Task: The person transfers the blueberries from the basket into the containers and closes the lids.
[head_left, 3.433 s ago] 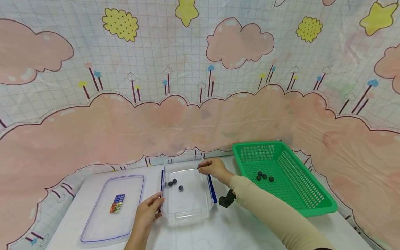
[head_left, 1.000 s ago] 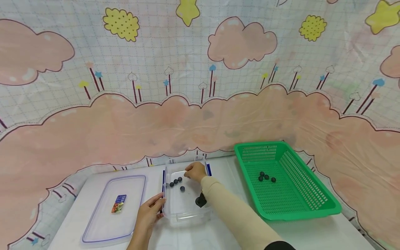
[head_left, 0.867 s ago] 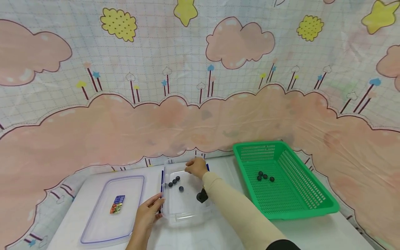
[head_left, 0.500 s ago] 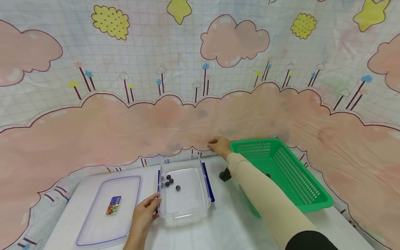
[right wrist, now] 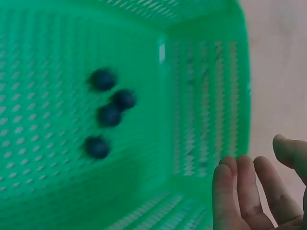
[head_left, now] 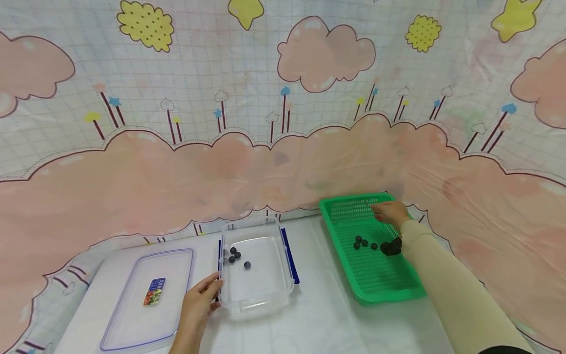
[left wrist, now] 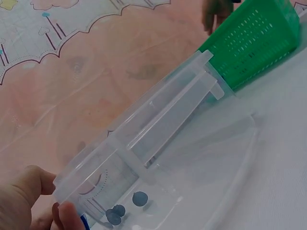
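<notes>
My left hand (head_left: 196,301) grips the left side of a clear plastic food container (head_left: 267,282), thumb on the rim and fingers against the outer wall. Several dark blueberries (head_left: 247,265) lie inside, toward the container's left; the left wrist view shows blueberries (left wrist: 140,199) near that hand. My right hand (head_left: 391,214) is over the far right of a green plastic basket (head_left: 367,290). In the right wrist view its fingers (right wrist: 247,191) are loosely extended, thumb apart, with nothing between them. Several more blueberries (right wrist: 109,115) sit on the basket floor, apart from the fingers.
A clear lid (head_left: 132,319) with a blue-violet edge and a colourful label (head_left: 154,292) lies flat left of the container. Blue latch flaps (head_left: 290,255) stick out at the container's sides. A patterned cloth backdrop (head_left: 247,172) rises behind the white table (head_left: 318,314).
My right hand has left the container and moved right to over the basket. Another blueberry now lies with those in the container. The left hand keeps its grip.
</notes>
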The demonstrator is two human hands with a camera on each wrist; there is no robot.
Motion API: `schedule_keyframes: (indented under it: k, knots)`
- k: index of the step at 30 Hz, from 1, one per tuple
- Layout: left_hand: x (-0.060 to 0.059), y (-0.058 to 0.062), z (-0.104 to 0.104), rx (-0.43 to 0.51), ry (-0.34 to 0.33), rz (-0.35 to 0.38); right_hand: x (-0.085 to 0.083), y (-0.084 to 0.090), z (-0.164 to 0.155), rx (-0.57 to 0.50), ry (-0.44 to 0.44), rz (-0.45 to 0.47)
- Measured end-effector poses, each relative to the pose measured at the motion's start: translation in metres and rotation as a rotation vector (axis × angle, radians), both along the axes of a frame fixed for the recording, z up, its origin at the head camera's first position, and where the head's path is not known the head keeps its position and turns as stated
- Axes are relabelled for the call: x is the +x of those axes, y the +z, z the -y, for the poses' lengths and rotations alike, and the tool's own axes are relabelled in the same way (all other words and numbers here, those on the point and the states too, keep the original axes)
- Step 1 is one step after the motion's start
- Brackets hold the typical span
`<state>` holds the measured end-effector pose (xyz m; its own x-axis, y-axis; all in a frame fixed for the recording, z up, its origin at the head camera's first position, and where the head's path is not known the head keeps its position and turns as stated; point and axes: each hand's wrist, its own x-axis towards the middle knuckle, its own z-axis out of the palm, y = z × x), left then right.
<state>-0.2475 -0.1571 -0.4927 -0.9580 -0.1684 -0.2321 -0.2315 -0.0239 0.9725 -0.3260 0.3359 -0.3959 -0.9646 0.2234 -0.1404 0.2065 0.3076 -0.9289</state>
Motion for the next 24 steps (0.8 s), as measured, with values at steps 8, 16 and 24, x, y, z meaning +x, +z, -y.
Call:
schedule_keyframes:
  k: [8,16,24]
  knots:
    - [0.001,-0.001,0.003,0.002,-0.007,0.001,0.020,-0.048,-0.012,0.180,0.015,0.087]
    - [0.001,0.000,0.002,-0.003,0.004,-0.006,0.022,-0.082,-0.014,0.380,-0.024,0.074]
    - [0.000,0.001,0.001,-0.020,-0.002,0.001,0.022,-0.087,-0.014,0.374,-0.012,0.095]
